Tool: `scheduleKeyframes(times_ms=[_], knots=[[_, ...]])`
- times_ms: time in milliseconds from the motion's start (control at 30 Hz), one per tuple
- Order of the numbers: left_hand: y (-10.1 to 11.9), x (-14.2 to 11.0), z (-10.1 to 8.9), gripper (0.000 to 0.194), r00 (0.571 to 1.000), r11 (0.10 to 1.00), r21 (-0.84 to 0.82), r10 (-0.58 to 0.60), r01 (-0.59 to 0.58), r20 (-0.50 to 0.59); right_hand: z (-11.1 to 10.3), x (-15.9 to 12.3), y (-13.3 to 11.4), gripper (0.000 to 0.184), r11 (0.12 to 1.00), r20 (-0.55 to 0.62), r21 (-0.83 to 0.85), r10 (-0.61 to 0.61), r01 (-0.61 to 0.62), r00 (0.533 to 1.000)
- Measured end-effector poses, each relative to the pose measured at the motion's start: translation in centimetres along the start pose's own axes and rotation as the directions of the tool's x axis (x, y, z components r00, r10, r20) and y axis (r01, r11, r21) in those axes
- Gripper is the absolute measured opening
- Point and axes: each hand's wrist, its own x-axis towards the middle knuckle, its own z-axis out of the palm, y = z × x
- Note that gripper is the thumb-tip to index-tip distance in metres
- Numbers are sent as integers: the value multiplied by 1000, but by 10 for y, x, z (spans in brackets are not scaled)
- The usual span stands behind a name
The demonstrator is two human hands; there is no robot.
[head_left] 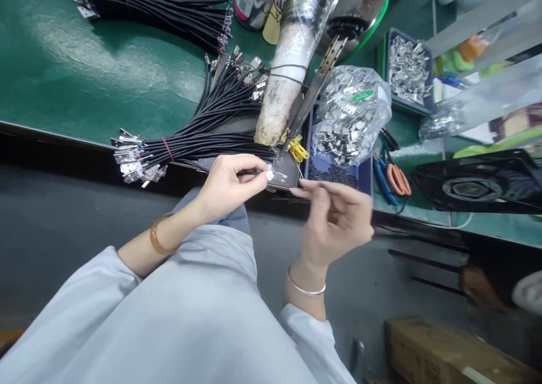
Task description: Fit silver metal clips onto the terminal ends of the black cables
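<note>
My left hand is closed in a pinch at the table edge, on the end of a black cable that runs between thumb and fingers. A white cover sits on the thumb tip. Just right of it, my right hand has its fingers drawn together, slightly blurred; what they hold, if anything, I cannot make out. Between the hands lies a dark metal plate with small shiny bits. Behind the left hand is a bundle of black cables, tied with a red band, with metal connectors at the ends.
A wrapped machine column rises behind the hands, beside a yellow clip. To the right, a blue bin carries a bag of metal parts. Pliers and orange-handled cutters lie beyond. More cables lie at the back left.
</note>
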Motion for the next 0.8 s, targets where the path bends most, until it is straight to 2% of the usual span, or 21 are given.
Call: scheduleKeyframes(times_ms=[133,267,433,800], knots=[[-3,2,3,16,993,990,106,100,-94,-59,8,1,0,8,996,145,-62,-61,71,988],[-6,2,6,16,972,956,221,218,-195,-89,19,8,2,11,1000,225,0,30,-31,974],[-8,2,11,14,945,927,285,292,-242,-147,24,17,3,14,1000,238,5,-9,8,971],[-2,4,14,16,943,938,270,272,-215,-193,25,28,0,15,994,221,-42,-93,105,971]])
